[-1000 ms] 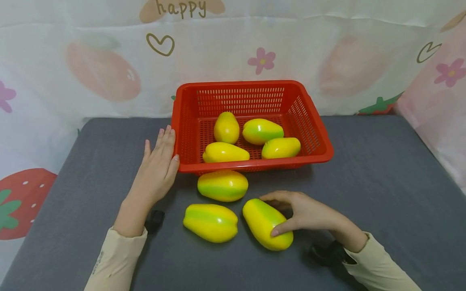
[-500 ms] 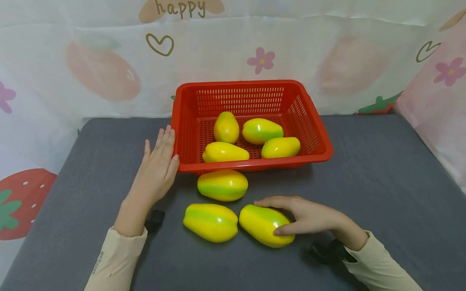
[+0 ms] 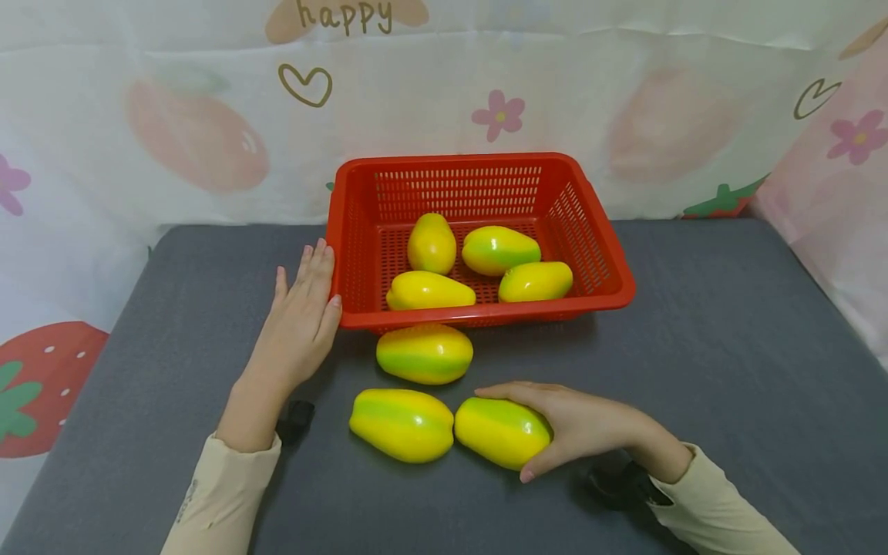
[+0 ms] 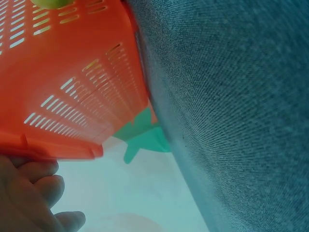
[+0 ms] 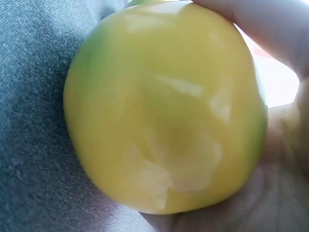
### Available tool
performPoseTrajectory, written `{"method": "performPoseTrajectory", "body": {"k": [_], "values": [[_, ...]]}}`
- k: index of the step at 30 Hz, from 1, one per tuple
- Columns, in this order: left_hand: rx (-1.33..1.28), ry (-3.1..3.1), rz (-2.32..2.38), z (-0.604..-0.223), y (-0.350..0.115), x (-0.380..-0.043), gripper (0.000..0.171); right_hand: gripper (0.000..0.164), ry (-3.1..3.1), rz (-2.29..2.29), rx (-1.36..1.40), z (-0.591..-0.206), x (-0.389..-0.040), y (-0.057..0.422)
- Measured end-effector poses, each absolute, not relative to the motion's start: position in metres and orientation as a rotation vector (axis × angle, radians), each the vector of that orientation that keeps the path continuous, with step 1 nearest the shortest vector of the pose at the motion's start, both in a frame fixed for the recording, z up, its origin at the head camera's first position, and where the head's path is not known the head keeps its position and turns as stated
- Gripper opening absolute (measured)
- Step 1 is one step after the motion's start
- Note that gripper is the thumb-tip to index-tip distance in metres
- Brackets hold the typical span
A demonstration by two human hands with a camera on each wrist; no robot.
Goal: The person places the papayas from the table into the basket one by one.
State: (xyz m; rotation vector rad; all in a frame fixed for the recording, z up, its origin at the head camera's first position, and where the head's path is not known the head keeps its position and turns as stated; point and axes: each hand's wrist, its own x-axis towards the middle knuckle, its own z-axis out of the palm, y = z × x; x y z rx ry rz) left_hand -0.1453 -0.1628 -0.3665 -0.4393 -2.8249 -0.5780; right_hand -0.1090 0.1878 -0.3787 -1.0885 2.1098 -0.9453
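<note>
So the right hand (image 3: pixel 581 422) is wrapped around a yellow-green papaya (image 3: pixel 498 433), fingers over the far side and thumb down by the near side, with the fruit lying tilted on the gray cloth-covered desk (image 3: pixel 735 354). In the right wrist view the rounded end of that fruit fills most of the shot, with the palm and fingers curving around it. Its other end points at a second papaya (image 3: pixel 402 426) just to the left, and they're so close it's hard to say if they actually touch. A third papaya (image 3: pixel 425 358) lies sideways a bit farther back, right up by the front of a red plastic basket (image 3: pixel 486 314), can't tell if it's touching. The left hand (image 3: pixel 297 320) is basically flat and let go, fingers straight, laid along the left side of the basket with the thumb by the front corner; the left wrist view has the fingertips right at the rim. Inside the basket there are four more: an upright-looking back-left papaya (image 3: pixel 432 245), a greener back-right papaya (image 3: pixel 501 251), a front-left papaya (image 3: pixel 430 291) and a front-right papaya (image 3: pixel 536 282). Both arms wear cream sleeves (image 3: pixel 220 493), and behind the desk hangs a pale printed curtain (image 3: pixel 555 92) with hearts, flowers and the word "happy" on it.
</note>
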Motion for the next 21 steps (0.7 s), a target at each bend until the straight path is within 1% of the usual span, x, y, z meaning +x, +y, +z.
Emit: {"method": "performPoseTrajectory", "body": {"k": [10, 21], "values": [[-0.446, -2.819, -0.57, -0.367, -0.163, -0.146, 0.061, 0.082, 2.158, -0.957, -1.103, -0.374, -0.112, 0.194], [-0.457, -2.81, -0.587, -0.367, -0.163, -0.146, 0.061, 0.081, 2.226, -0.958, -1.084, -0.358, -0.12, 0.207]]}}
